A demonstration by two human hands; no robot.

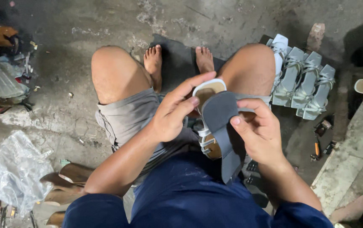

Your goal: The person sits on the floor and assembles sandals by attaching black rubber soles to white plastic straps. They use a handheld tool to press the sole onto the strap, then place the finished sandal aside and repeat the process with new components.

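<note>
At the bottom of the frame is the person's dark blue shirt (190, 194). Just above it, in the middle, both hands meet over the lap. The right hand (259, 133) has its fingers (249, 104) curled around a grey, flat, bendy shoe sole (220, 126), with the thumb pressed on its edge. The left hand (175, 112) has its fingers (198, 82) partly open and stretched out, holding the top end of a white strappy sandal with a tan inside (208, 90). The grey sole lies over this sandal and touches it. Both sit in the middle of the frame, above the grey shorts (126, 116).

At the lower left, on the floor, lie some flat brown soles (69, 177) beside a crumpled clear plastic bag (14, 169).

Farther up are the person's bare knees and two bare feet on a dark mat (177, 55). At the upper right, near the right knee, a row of pale grey strappy sandals (303, 80) stands side by side on the dirty grey concrete floor (76, 25). A small tool with an orange handle (316, 148) lies at the right, near a concrete step (350, 152).
</note>
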